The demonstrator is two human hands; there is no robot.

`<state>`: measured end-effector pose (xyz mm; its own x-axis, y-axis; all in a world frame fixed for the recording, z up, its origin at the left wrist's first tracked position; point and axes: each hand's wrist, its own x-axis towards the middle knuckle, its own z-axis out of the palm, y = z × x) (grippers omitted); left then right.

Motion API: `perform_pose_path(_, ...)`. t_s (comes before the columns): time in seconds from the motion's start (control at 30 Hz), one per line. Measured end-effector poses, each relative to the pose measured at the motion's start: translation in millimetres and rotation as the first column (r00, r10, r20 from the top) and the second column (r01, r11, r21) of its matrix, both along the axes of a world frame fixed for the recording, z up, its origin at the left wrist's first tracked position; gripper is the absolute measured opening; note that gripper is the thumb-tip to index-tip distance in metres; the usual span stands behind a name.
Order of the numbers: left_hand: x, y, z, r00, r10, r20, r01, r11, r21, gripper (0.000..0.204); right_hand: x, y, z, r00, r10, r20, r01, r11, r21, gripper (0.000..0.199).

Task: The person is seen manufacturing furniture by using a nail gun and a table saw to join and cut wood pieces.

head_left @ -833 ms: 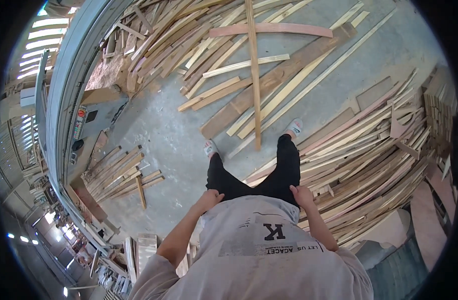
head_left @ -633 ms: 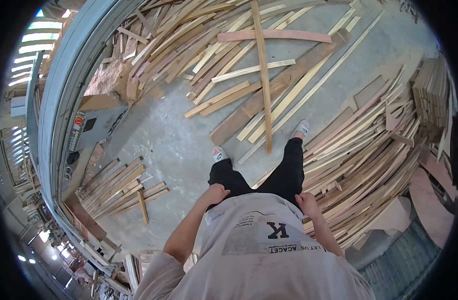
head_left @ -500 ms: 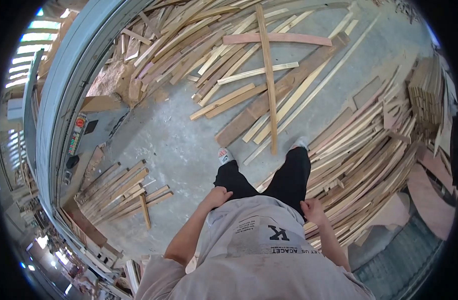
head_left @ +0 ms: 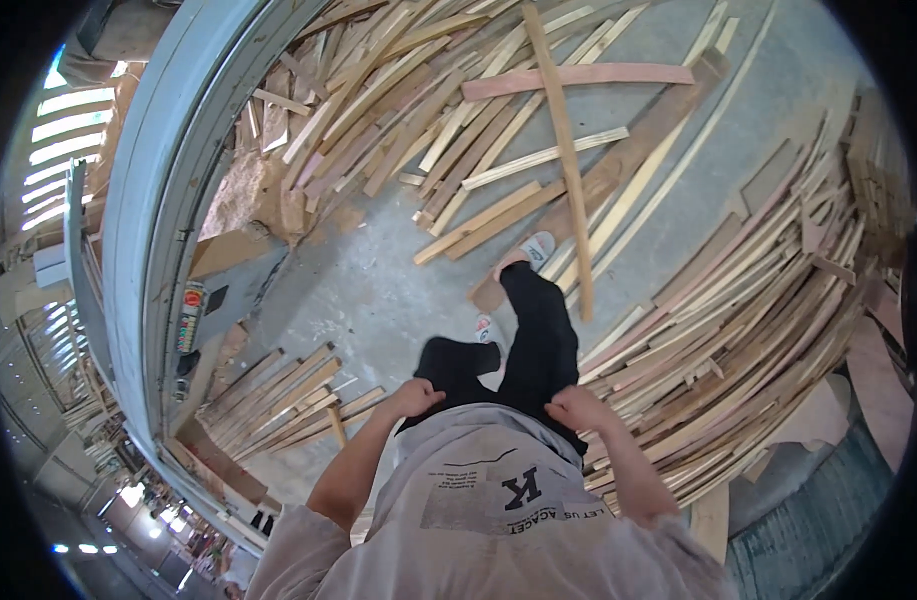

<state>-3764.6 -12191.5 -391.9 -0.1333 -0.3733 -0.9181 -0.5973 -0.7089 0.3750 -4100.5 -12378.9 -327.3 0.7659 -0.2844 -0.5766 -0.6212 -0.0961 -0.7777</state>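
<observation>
My left hand [head_left: 416, 398] is closed at the thigh, its fingers gripping the cloth of my black trousers [head_left: 538, 325]. On the other thigh, my right hand [head_left: 575, 408] is curled closed and pinches the same trousers. Neither hand touches any wood. My right foot, in a light slipper [head_left: 538, 247], is forward by a wide brown board [head_left: 618, 165] lying on the floor. The left slipper [head_left: 485, 327] shows farther back, close to the board's near end.
Many loose wood strips [head_left: 418, 110] lie ahead, with a long narrow batten [head_left: 568, 180] across them. A big heap of strips [head_left: 718, 350] lies to the right. Shorter sticks [head_left: 288, 395] are at the left, beside a blue-grey machine [head_left: 143, 200] with a control panel [head_left: 189, 318].
My right foot has stepped leftward and forward to the wide board, and my left knee is more bent. The whole view has turned slightly. Both hands stay on the trousers.
</observation>
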Motion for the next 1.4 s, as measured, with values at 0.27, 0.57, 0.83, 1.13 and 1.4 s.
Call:
perform_pose_path(0.27,166.7,-128.9,-153.4,0.767,0.549,0.333,-0.454,0.830,-0.324,0.035,173.0,-140.9,-305.5,0.695,-0.604,-0.390,0.713,0.648,0.267,0.027)
perform_pose_path(0.57,278.7,-313.0,-525.4,0.923,0.260,0.285,-0.171,0.938,-0.300,0.036,241.0,-204.4,-649.4,0.299,-0.706,-0.642,0.950,0.281,0.134,0.017)
perform_pose_path(0.83,310.1,-400.6,-667.0,0.896,0.325,0.303,-0.272,0.941,-0.203,0.092,341.6,-231.9,-761.0,-0.129,-0.805,-0.579,0.924,-0.309,0.223,0.045)
perform_pose_path(1.13,253.0,-422.0,-570.2,0.971,0.218,0.101,-0.189,0.953,-0.236,0.074,288.7,-213.9,-678.8,-0.133,-0.933,-0.335,0.978,-0.070,-0.194,0.039)
perform_pose_path(1.4,300.3,-385.5,-379.1,0.946,0.319,0.061,-0.283,0.903,-0.323,0.032,430.8,-162.6,-440.6,-0.051,-0.913,-0.405,0.998,-0.028,-0.061,0.040)
